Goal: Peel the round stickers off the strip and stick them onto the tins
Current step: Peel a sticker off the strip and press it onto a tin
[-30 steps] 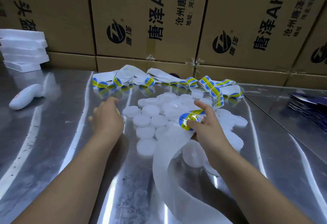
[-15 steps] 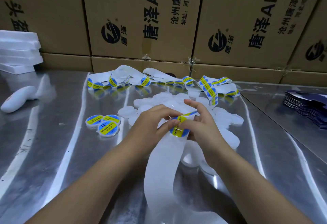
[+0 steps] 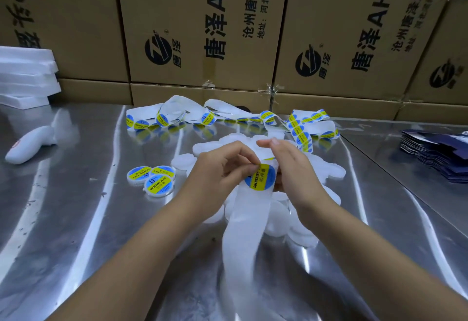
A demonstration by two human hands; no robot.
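Note:
A white backing strip (image 3: 247, 219) runs from the table's near edge up to my hands. A round blue and yellow sticker (image 3: 262, 177) sits at its top. My left hand (image 3: 220, 168) pinches the sticker's upper edge with thumb and forefinger. My right hand (image 3: 291, 166) holds the strip from behind, fingers curled over its top. Under and around my hands lies a heap of plain white tins (image 3: 329, 168). Three labelled tins (image 3: 157, 182) sit together to the left. More strip with stickers (image 3: 298, 130) lies coiled at the back.
Cardboard boxes (image 3: 202, 29) wall off the back of the steel table (image 3: 63, 219). White foam trays (image 3: 25, 77) are stacked at far left, with a white handheld tool (image 3: 27, 145) below them. A pile of dark blue card packets (image 3: 440, 153) lies at right.
One second ago my left hand rested on the labelled tins at left. It has since come to the strip and taken the sticker's edge; the sticker now faces me flatter.

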